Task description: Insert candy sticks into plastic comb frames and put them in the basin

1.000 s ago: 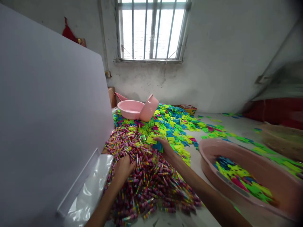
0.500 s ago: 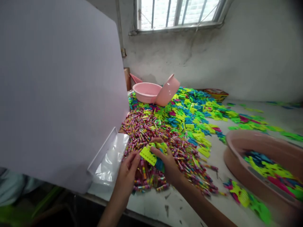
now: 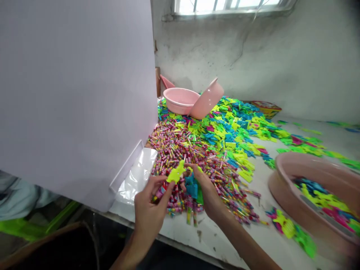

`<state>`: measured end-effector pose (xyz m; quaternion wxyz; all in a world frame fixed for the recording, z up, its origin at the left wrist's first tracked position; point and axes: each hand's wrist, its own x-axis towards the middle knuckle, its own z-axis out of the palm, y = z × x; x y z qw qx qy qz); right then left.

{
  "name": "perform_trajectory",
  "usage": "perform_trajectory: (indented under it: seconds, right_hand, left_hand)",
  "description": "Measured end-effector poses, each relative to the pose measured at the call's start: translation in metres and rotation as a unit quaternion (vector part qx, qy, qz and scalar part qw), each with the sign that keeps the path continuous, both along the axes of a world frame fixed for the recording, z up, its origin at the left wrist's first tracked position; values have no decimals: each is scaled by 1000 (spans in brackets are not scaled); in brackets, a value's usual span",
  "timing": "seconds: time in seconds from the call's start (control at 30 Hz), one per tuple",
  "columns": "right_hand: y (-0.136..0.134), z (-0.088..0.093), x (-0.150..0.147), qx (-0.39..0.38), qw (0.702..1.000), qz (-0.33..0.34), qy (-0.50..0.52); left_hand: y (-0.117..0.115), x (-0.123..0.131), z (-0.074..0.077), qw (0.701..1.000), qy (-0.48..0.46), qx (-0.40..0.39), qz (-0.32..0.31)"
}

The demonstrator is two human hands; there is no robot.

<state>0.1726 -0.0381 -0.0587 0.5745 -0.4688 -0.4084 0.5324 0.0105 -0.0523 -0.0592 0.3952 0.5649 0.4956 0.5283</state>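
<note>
My left hand (image 3: 150,208) pinches a flat yellow plastic cut-out (image 3: 176,173) between thumb and fingers. Its outline is irregular. Just to the right, my right hand (image 3: 209,195) is closed around several similar flat pieces, among them a blue plastic piece (image 3: 191,186) and a green one (image 3: 200,195). Under both hands spreads a heap of small multicoloured sticks (image 3: 171,150) with pink-purple wrapping and clear ends; their exact kind is too small to tell. A clear plastic bag (image 3: 137,174) lies left of the heap, near my left hand.
A large pink tub (image 3: 277,187) with coloured pieces stands at right. Behind the sticks lies a pile of flat pieces (image 3: 236,123), with a pink basin (image 3: 180,101) and a tilted one (image 3: 206,101). A tall white panel (image 3: 78,93) blocks the left. The table's front edge (image 3: 180,245) runs below.
My left hand has moved to the yellow cut-out and now pinches it, apart from the pieces in my right hand. The view has tipped downward and shifted slightly left.
</note>
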Motion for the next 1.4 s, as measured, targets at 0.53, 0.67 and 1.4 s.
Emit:
perform_trajectory:
  seconds: [0.53,0.67,1.4]
  right_hand:
    - [-17,4,2,11,987,20,157]
    - [-22,10,-1,7,988,-11,155]
    - [-30,-3,18,138,970,-197,-46]
  left_hand:
    - [-4,-15,-2,863,317,391,-32]
    - [-9,-15,3,790,423,439,-65]
    - [12,9,10,932,-76,-248,-255]
